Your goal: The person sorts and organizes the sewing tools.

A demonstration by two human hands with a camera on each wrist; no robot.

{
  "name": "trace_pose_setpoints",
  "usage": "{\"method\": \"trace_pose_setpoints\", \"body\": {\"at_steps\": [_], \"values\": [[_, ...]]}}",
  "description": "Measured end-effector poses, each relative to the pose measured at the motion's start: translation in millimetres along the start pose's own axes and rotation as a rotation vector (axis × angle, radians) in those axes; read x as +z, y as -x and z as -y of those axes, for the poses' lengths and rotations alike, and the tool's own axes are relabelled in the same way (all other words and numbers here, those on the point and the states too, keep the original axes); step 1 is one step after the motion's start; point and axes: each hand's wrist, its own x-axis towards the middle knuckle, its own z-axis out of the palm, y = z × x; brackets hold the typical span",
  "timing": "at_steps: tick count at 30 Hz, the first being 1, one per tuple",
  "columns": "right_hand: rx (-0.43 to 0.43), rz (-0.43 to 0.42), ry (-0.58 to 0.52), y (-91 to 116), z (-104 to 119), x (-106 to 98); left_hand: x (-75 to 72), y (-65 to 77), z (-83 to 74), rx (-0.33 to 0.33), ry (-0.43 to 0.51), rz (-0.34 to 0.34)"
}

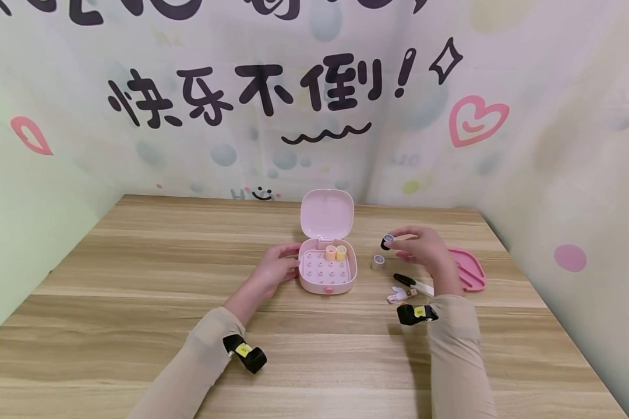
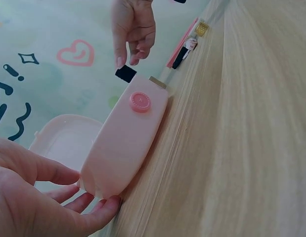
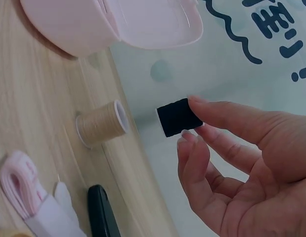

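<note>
A pink sewing box (image 1: 327, 287) stands with its lid (image 1: 327, 213) raised. Short pegs fill its tray, and an orange-pink thread spool (image 1: 331, 253) and a yellow thread spool (image 1: 341, 252) sit at the back. My left hand (image 1: 275, 269) holds the box by its left side, thumb and fingertips against the wall (image 2: 96, 185). Off to the right, my right hand (image 1: 421, 247) pinches a black thread spool (image 3: 180, 117) between thumb and fingertips, above the table. Just below it a beige thread spool (image 3: 102, 123) stands upright on the wood.
Right of the box lie a black-capped pen-like tool (image 1: 405, 280) and a folded white-and-pink tape (image 1: 397, 295). A pink tray (image 1: 472, 269) rests farther right, partly behind my right wrist. The printed wall cloth (image 1: 230, 169) hangs along the table's back edge.
</note>
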Motion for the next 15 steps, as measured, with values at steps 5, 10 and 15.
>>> {"method": "trace_pose_setpoints", "body": {"at_steps": [5,10,15], "values": [[-0.02,0.012,-0.019,-0.7,7.2,8.4,-0.6,-0.3,-0.2,-0.003,0.002,0.005],[-0.009,0.008,-0.02,-1.3,13.1,16.6,-0.8,0.1,-0.5,-0.001,0.002,0.009],[-0.003,-0.014,0.006,-1.2,17.6,25.3,-1.4,0.5,0.2,0.0,-0.001,0.015]]}}
